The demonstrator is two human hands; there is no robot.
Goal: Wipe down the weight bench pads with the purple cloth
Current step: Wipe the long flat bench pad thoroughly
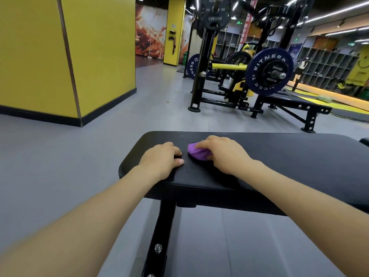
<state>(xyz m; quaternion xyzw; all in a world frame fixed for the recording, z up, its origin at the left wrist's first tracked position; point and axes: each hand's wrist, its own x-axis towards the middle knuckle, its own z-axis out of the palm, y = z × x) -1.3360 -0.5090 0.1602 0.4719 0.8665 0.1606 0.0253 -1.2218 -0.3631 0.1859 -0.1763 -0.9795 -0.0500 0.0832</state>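
At frame center, the right hand (221,154) grips the bunched cloth (197,153) on the pad (279,156). The left hand (162,158) rests beside, fingers curled, empty. The cloth seems soft, light; hold it bunched from above.

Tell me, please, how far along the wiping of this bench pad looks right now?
Done: nothing can be confirmed; the black bench pad shows no visible wipe marks. In hand: the right hand grips the bunched purple cloth on the pad near its left end, while the left hand rests on the pad beside it. Left: seemingly the long stretch running right and the pad at the right edge.
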